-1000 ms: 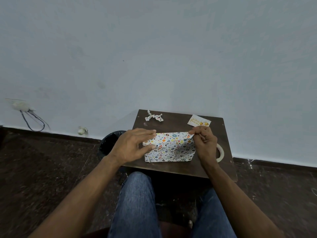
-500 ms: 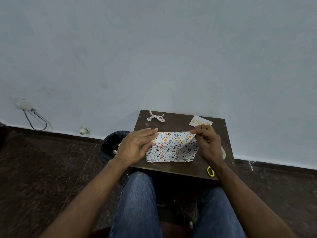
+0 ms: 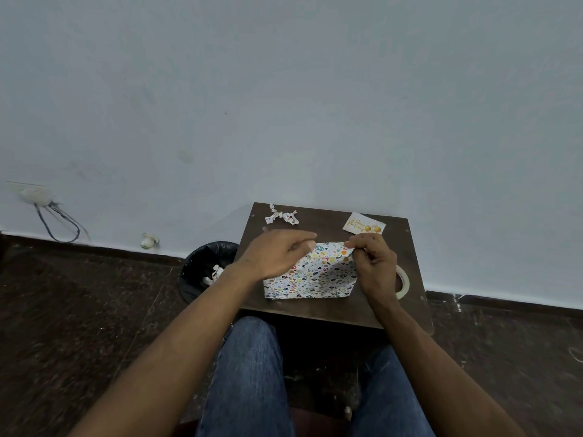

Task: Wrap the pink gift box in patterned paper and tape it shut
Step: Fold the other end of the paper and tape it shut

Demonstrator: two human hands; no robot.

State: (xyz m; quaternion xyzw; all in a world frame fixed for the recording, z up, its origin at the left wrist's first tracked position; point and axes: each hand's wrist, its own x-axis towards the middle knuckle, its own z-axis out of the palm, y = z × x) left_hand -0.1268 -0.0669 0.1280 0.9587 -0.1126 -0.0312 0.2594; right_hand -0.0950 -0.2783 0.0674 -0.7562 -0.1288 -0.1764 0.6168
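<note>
Patterned paper (image 3: 310,274) already covers the box at desk (image 3: 328,313) centre; right hand (image 3: 373,266) pinches its far corner, left hand (image 3: 277,257) rests relaxed on it; taping is left.

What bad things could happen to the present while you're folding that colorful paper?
The right hand pinches the patterned paper at its far corner; a hard tug might tear it. The left hand looks blurred, so the paper could slip and the fold go crooked. The tape roll lies partly hidden behind the right wrist near the table edge, so an elbow nudge might knock it off.
</note>
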